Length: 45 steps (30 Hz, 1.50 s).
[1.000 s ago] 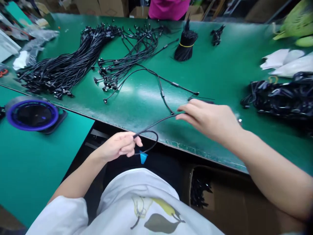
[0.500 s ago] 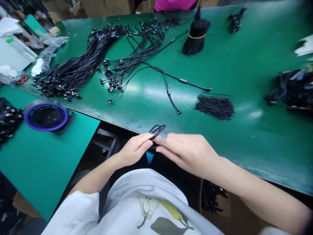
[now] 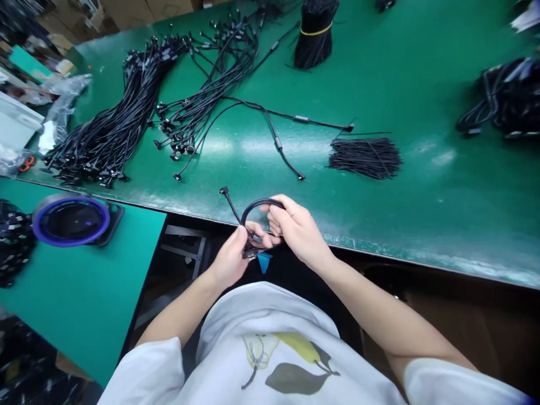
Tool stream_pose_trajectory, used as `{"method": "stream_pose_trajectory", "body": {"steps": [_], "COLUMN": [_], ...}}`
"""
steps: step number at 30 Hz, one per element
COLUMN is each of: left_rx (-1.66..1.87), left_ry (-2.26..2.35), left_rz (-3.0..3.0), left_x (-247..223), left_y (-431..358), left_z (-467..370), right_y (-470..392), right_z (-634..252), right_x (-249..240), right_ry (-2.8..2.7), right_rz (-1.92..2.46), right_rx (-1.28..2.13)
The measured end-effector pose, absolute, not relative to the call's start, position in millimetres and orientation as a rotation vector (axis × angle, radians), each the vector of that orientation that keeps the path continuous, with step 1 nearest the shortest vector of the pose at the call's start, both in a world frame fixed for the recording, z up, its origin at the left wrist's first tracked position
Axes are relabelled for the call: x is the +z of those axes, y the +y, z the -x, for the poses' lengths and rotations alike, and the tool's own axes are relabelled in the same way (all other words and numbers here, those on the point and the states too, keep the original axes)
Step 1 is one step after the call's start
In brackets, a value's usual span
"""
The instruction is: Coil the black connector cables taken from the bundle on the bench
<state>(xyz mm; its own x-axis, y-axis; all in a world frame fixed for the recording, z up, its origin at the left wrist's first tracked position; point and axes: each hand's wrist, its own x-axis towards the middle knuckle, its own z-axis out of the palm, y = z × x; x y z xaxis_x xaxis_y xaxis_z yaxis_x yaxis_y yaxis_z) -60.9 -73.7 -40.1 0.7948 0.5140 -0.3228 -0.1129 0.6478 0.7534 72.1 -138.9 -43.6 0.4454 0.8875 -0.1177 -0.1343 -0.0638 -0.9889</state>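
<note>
A black cable [image 3: 258,203] is bent into a loop between my two hands, over the front edge of the green table. My left hand [image 3: 236,250] pinches the cable's lower left part, where connectors show near the fingers. One cable end with a small angled plug sticks up beyond the left thumb. The fingers of my right hand [image 3: 297,228] are closed round the right side of the loop. Farther up lie two loose cables [image 3: 278,144], and a stack of thin black ties [image 3: 365,157] sits to their right.
Cable bundles [image 3: 122,118] cover the left of the green table [image 3: 422,225]. Upright ties with a yellow band [image 3: 316,34] stand at the back. Coiled cables [image 3: 506,98] lie far right. A round purple-rimmed device [image 3: 71,220] rests on the lower left surface.
The cable loop has opened wider and one plug end now shows. My right hand has turned and moved up and left. The whole view has shifted, with table items higher.
</note>
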Motion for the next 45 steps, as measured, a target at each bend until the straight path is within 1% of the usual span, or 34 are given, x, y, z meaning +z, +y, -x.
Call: {"method": "stream_pose_trajectory", "body": {"steps": [6, 10, 13, 17, 21, 26, 30, 36, 40, 45], "left_rx": [0.692, 0.509, 0.529, 0.545, 0.471, 0.357, 0.323, 0.128, 0.067, 0.067], "left_ry": [0.641, 0.669, 0.591, 0.492, 0.548, 0.564, 0.521, 0.451, 0.434, 0.4], "left_rz": [-0.626, -0.669, -0.619, -0.579, -0.789, -1.038, -1.192, -1.445, -1.584, -1.539], "left_x": [-40, -44, -45, -36, -30, -45, -56, -51, -48, -53], "left_y": [-69, -79, -91, -87, -81, -93, -96, -83, -75, -78], "left_z": [56, 54, 54, 57, 61, 68, 76, 78, 74, 66], "right_y": [-136, -130, -128, -133, -141, -148, -152, -148, -146, -144], "right_z": [-58, -57, -59, -59, -63, -68, -59, -54, -61, -61], "right_x": [-46, -48, -44, -46, -50, -35, -26, -35, -39, -32], "right_ry": [-0.73, -0.41, -0.237, -0.285, -0.348, -0.281, -0.339, -0.38, -0.394, -0.396], "right_rz": [1.288, 1.077, 0.955, 0.915, 0.874, 0.887, 0.823, 0.873, 0.899, 0.955], "right_rx": [0.886, 0.976, 1.109, 1.175, 1.306, 1.21, 1.267, 1.214, 1.046, 1.008]}}
